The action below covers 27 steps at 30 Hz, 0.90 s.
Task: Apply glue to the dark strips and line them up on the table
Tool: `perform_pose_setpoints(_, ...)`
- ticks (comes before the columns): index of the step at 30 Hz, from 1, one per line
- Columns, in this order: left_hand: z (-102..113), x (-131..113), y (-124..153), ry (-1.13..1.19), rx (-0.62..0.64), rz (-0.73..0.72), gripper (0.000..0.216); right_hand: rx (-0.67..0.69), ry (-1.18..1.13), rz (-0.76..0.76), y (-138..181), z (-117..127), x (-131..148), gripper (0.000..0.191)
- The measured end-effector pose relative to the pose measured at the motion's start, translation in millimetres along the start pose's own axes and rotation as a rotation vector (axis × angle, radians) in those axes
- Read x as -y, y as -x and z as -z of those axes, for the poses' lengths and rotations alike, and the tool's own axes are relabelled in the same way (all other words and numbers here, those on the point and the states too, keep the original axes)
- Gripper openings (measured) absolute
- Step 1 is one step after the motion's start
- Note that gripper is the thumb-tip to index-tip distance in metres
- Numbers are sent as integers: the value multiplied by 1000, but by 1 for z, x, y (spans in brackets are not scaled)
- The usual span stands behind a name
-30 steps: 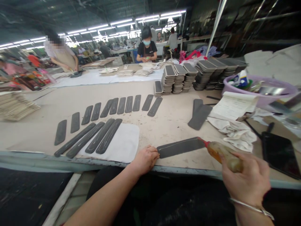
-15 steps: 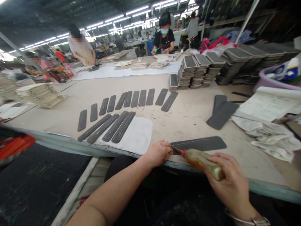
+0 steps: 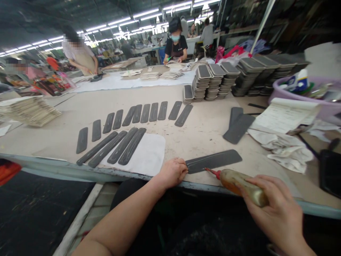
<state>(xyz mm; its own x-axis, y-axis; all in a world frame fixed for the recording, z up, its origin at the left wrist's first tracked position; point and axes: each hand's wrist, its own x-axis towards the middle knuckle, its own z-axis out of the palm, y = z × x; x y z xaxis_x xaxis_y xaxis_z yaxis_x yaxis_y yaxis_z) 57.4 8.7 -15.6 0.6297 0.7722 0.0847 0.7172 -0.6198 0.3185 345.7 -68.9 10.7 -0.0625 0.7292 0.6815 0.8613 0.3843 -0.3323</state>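
Observation:
A long dark grey strip (image 3: 214,160) lies near the table's front edge. My left hand (image 3: 172,172) is closed on its left end, pinning it to the table. My right hand (image 3: 277,209) grips an amber glue bottle (image 3: 241,182) with a red nozzle, whose tip touches the strip's lower edge near its middle. A row of several more dark strips (image 3: 133,115) lies further out, and longer glossy ones (image 3: 117,146) rest partly on a white cloth (image 3: 149,156).
Stacks of grey pieces (image 3: 210,83) stand at the back. Two dark strips (image 3: 238,126), crumpled rags (image 3: 287,149), papers (image 3: 282,115), a purple basin (image 3: 327,106) and a black tray (image 3: 330,172) lie to the right. Other people work at far tables.
The bottle's nozzle ran from the strip's right end to its left end, then came back toward the middle along the lower edge. My left hand stayed on the strip's end.

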Motion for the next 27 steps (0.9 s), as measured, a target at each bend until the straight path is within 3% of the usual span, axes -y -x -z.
perform_pose_setpoints(6,4,-5,-1,-11,-6,32,17,-79,178,-186,8,11,-26,21)
perform_pose_setpoints(11,3,-6,1,-33,-27,13,19,-199,310,-179,10,7,-44,25)
perform_pose_setpoints(16,1,-4,0,-38,-22,-18,20,-211,142,-130,2,-3,-29,23)
perform_pose_setpoints(22,2,-6,0,-64,4,-16,21,-12,-118,31,0,-19,3,18)
perform_pose_setpoints(24,3,-6,-1,-67,13,-8,21,-6,-87,38,1,-20,0,18)
perform_pose_setpoints(27,2,-6,-1,-64,23,-1,21,-102,62,-49,3,-16,-16,17)
